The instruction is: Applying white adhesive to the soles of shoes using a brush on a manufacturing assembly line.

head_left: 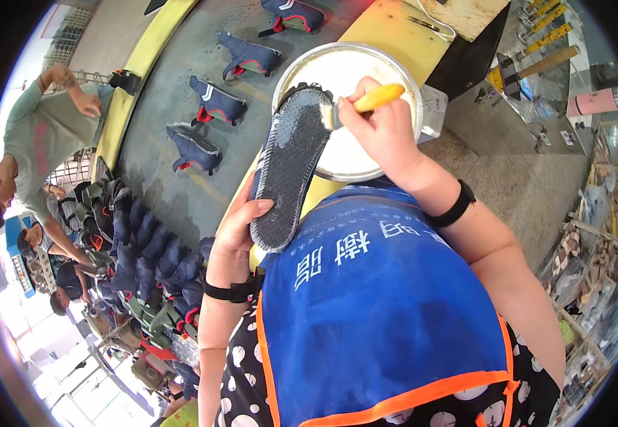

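Note:
My left hand [241,217] grips a dark shoe upper [291,164] at its heel end, with the grey, stitched-edge underside turned up. In my right hand [387,132] is a brush with a yellow handle [378,97]. Its pale bristles [327,114] touch the edge of the underside near the toe. A wet sheen covers the toe half of that surface, while the heel half looks matte. Beneath the shoe and brush stands a round metal basin [412,78] holding a white liquid.
Several navy shoe uppers [218,101] with red linings lie on the grey belt [159,107] to the left. Further left, another person [53,135] stands by a heap of dark uppers [149,249]. A hammer [536,64] and yellow-handled tools [545,21] are at the far right.

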Demonstrator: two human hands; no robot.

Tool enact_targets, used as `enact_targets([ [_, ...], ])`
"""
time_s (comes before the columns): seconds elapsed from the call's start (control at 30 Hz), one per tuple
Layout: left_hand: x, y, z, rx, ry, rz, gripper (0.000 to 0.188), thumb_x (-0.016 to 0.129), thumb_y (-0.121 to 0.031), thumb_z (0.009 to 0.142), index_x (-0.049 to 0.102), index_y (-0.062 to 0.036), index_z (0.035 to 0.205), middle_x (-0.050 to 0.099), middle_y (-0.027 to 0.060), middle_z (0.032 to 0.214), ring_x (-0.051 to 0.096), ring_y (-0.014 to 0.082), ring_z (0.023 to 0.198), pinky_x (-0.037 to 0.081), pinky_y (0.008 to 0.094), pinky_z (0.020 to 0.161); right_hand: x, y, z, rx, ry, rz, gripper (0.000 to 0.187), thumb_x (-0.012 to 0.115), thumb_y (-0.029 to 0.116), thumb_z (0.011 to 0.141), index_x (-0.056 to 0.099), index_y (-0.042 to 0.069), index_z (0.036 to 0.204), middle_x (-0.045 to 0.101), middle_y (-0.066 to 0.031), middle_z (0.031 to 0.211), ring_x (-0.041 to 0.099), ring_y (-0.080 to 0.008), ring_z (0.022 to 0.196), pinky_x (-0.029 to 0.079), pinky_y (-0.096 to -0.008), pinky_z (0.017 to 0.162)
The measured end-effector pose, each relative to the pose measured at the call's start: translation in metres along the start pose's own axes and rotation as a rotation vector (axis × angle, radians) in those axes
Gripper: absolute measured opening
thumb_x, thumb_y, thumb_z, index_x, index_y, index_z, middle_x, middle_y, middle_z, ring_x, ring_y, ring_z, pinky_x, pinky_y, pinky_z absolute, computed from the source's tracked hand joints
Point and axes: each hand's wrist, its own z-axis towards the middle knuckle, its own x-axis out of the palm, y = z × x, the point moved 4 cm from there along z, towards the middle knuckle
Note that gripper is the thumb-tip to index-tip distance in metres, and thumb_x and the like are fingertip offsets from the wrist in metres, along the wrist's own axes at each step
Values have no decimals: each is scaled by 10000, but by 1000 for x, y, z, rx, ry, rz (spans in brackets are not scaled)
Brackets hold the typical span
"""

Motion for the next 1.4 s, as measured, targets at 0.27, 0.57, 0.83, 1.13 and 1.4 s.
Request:
enact_targets([
  [0.27,3,-4,-1,23,-29,47,853,672,-201,747,319,10,1495,555,161,1326,578,227,1182,470,346,1008,17,20,-25,150,65,257,205,679,77,908,547,31,758,552,-13,607,516,-55,527,403,-246,485],
  [0.57,0,-20,-7,-16,66,268,876,717,-207,717,347,3,1482,546,134,1333,527,223,1229,392,326,1055,7,-29,38,27,-53,-136,187,687,160,855,569,32,785,581,-86,598,574,-178,517,453,-309,525],
  [0.83,-44,21,-3,-276,98,-76,765,682,-295,781,447,97,1395,635,198,1249,677,229,1037,554,347,919,40,14,29,-368,358,114,162,639,205,907,534,88,869,628,-92,774,619,-326,721,492,-375,648],
  [1.13,-75,60,-2,-327,43,-457,530,630,-246,806,606,135,1174,710,242,1044,729,298,839,612,363,778,38,32,45,-325,586,412,132,772,160,848,707,76,928,667,-13,844,646,-137,782,494,-279,671],
  [1.4,-80,44,-9,-319,104,-344,599,642,-276,805,571,109,1259,690,226,1140,720,270,918,594,348,831,28,-25,51,-72,481,69,129,740,154,860,715,57,942,694,-50,832,643,-143,728,513,-294,673],
])
